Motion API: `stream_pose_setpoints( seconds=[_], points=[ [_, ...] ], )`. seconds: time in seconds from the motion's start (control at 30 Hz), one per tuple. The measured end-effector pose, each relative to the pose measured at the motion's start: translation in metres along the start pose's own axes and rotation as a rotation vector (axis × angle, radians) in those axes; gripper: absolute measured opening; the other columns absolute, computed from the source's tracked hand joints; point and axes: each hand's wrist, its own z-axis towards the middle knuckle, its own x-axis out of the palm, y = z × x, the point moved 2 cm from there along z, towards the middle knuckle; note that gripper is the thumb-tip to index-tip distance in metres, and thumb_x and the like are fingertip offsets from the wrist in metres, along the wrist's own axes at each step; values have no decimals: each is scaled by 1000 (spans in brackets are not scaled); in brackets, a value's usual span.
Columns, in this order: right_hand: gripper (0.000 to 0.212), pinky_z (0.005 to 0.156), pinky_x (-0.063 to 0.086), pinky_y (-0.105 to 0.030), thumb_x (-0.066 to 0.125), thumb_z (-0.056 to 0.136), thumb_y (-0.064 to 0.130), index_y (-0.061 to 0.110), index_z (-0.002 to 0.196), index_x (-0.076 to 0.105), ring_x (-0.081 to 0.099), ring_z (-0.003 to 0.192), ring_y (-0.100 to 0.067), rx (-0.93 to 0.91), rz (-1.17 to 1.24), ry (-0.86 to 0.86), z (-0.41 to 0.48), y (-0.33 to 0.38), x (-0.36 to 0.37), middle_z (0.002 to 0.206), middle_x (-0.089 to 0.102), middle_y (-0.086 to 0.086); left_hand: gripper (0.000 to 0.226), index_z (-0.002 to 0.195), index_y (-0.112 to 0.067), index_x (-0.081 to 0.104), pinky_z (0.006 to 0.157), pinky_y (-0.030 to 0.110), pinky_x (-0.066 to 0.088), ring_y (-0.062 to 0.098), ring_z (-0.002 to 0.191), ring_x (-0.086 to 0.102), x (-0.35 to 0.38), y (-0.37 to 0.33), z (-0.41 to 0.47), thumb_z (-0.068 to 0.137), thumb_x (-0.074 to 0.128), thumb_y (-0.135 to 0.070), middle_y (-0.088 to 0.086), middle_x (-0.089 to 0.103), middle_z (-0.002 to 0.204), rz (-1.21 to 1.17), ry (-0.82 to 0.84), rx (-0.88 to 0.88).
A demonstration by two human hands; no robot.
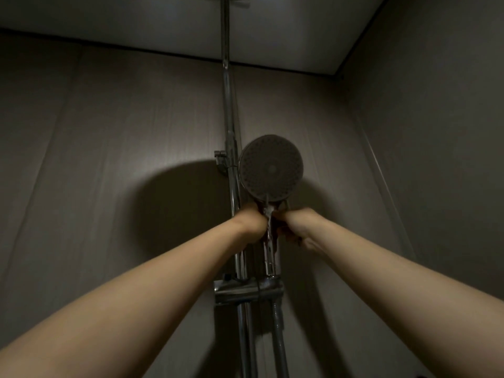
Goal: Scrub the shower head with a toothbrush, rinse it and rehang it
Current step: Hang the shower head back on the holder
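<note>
Fingers (258, 214) of left hand (252, 222) and right hand (296, 227) around shower head (271, 167), rail (228, 105) just beside.

Back wall (122, 159): grey, vertically grained panels are rising to the ceiling (286, 36).
Right wall (436, 132): a matching panel is meeting the back wall at a corner.
Ceiling: a pale flat surface is sitting above a dark joint line.
Light: dim; a large rounded shadow (177, 203) is falling on the back wall.
</note>
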Motion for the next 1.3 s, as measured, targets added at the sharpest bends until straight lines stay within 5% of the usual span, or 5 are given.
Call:
stream_pose_setpoints(
  seconds=[0.43,0.57,0.73,0.9,1.3],
  points=[
    [22,32,31,-12,48,95,23,9,111,56,50,49,-10,81,-36,12,-12,-12,-20,75,59,-6,19,101,-1,61,91,41,51,29,93,61,-18,-15,-26,96,47,-13,19,62,97,157,86,-15],
    [22,31,29,-12,39,100,24,10,103,55,46,39,-7,102,-6,3,-30,-13,-32,70,54,-4,15,93,-5,55,60,23,50,16,67,56,-20,-25,-36,98,41,-5,11,55,79,17,115,-10],
    [31,28,26,-12,30,101,17,12,79,52,38,45,-9,157,79,25,-70,-30,-44,63,46,-2,31,126,1,47,67,26,46,15,64,53,9,-25,-40,99,44,-15,9,56,76,-160,265,-89],
    [34,26,24,-13,35,97,15,16,66,48,36,30,-6,245,57,55,-112,-55,-72,54,44,-1,28,88,-14,59,76,28,44,18,78,55,64,-15,-69,99,40,-33,3,62,75,-180,652,-187],
    [39,26,23,-11,27,103,32,11,80,51,39,38,-4,458,-27,83,-200,-106,-159,61,46,-3,20,78,-14,61,68,20,51,9,60,61,196,-19,-119,94,50,-16,-2,64,54,-832,811,-271]
  ],
)
